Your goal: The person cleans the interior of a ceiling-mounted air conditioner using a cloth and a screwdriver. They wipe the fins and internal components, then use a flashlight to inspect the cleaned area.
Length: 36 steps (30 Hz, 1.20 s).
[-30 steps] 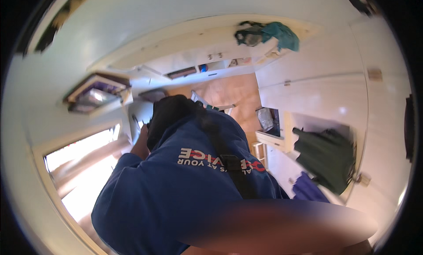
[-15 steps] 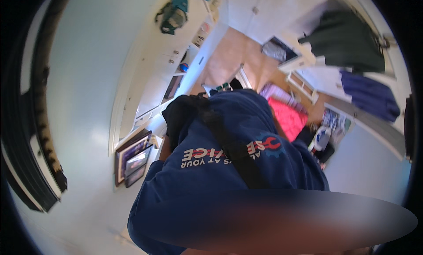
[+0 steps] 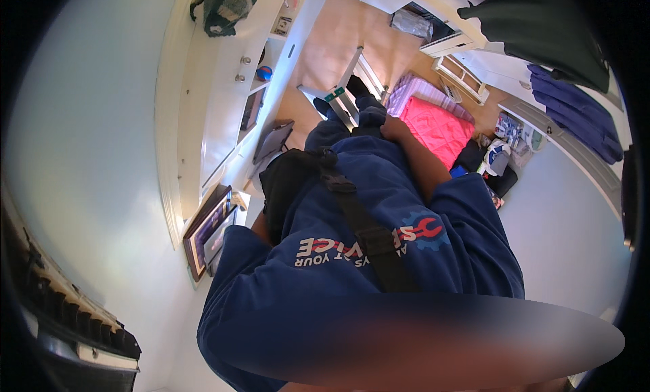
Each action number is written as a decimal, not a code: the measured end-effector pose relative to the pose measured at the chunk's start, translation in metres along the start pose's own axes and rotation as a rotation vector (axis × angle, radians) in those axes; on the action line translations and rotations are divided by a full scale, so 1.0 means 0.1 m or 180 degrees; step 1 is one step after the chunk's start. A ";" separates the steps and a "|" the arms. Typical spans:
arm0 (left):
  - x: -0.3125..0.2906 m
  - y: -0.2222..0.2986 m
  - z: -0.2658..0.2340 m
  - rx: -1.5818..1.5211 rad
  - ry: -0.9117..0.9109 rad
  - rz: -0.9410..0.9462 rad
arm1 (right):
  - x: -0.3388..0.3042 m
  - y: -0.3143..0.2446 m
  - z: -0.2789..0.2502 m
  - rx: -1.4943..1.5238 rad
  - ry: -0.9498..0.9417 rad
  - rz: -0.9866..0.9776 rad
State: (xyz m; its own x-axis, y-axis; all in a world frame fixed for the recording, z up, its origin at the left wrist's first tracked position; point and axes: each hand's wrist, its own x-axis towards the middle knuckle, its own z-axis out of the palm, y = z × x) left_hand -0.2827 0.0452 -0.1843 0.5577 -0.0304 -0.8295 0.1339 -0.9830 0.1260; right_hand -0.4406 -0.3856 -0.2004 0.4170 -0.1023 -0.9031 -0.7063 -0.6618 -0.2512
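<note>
My right hand [image 3: 393, 128] is low at my right thigh, close to the metal stepladder [image 3: 349, 110]; its fingers are too small and partly hidden to read. Only a sliver of my left forearm [image 3: 260, 225] shows, and the hand is hidden behind a black bag [image 3: 291, 189] at my left side. A black strap [image 3: 371, 240] with a buckle crosses my blue printed shirt [image 3: 447, 209]. Below me, my dark-clad legs and shoes are by the stepladder, which has green fittings.
White cabinets [image 3: 220, 101] and framed pictures [image 3: 207, 236] stand left. A dark ribbed-edged fixture [image 3: 88, 334] is at lower left. To the right lie a pink quilted cover [image 3: 437, 129] and piled belongings [image 3: 497, 158]; green [image 3: 542, 33] and purple garments [image 3: 575, 114] hang beyond.
My view has shifted, bringing more of the stepladder, my legs, and my right forearm and hand into sight. The dark fixture now appears lower at the left.
</note>
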 end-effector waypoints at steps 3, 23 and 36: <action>0.00 -0.15 0.15 0.0006 -0.0028 -0.0094 | -0.17 -0.01 -0.09 0.0006 0.0064 0.0230; -1.16 0.68 -1.55 -0.0761 0.2451 0.1647 | -1.44 0.77 -0.86 0.2494 -0.0271 -0.0346; -0.68 2.33 -3.67 0.1209 0.4194 0.1678 | -0.80 0.79 -0.57 0.2803 0.0797 -0.0960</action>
State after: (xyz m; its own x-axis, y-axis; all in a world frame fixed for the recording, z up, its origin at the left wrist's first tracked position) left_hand 0.0110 -0.1155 0.1016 0.8284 -0.4139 0.3774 -0.4201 -0.9048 -0.0703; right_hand -0.4975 -0.4719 -0.1284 0.6891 -0.2420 -0.6830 -0.6830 0.0981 -0.7238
